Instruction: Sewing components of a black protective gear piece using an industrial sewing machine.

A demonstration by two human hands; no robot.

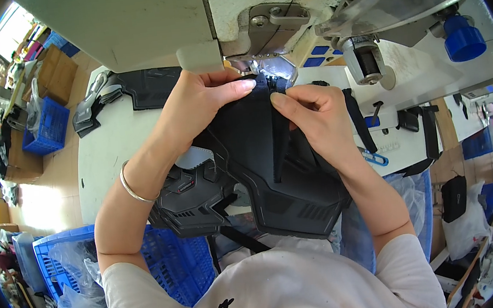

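At the far left a blue crate (45,127) of ribbed plastic stands on the floor, and another crate (168,270) lined with clear plastic film sits below the white table (103,163). A flat stack of black panels (132,91) lies on the table's far side. The left hand (196,108), a thin metal bangle (133,187) on its wrist, is closed in a pinch on the top edge of the black bag panel (259,164). This piece is matte woven fabric with moulded, ridged rubbery sections; it lies at the table's near edge, its long axis running from the person's chest up to the sewing machine (280,12), a zipper strip down its middle. The right hand (314,114) pinches the same top edge just beside the left, under the needle area.
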